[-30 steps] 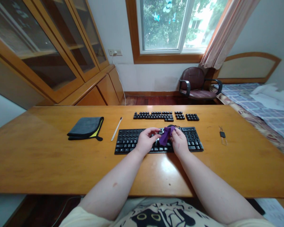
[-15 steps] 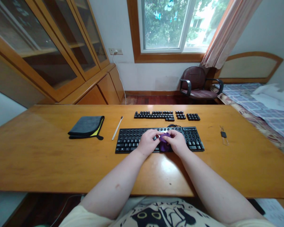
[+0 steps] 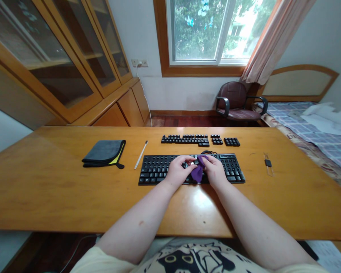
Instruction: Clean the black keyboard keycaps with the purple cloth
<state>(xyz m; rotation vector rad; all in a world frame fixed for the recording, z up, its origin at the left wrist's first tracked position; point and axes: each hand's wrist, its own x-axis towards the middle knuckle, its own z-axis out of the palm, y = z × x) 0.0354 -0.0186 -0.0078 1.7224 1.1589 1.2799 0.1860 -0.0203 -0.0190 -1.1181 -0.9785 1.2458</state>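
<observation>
A black keyboard [image 3: 159,168] lies across the middle of the wooden desk [image 3: 59,189]. Both of my hands hover over its centre. My left hand [image 3: 178,172] pinches the upper edge of a small purple cloth [image 3: 197,172]. My right hand [image 3: 216,170] grips the same cloth from the right side. The cloth hangs between the two hands, just above the keys. Whether a small dark key sits between my fingertips is too small to tell.
Rows of loose black keycaps [image 3: 200,140] lie behind the keyboard. A folded grey-and-yellow cloth [image 3: 104,152] and a thin white stick [image 3: 141,154] lie to the left. A small black clip tool [image 3: 268,163] lies to the right. A chair [image 3: 235,102] and a bed [image 3: 315,129] stand beyond.
The purple cloth was spread upward a second ago, then bunched low between my hands, and now hangs down again. Both hands stayed over the keyboard's centre.
</observation>
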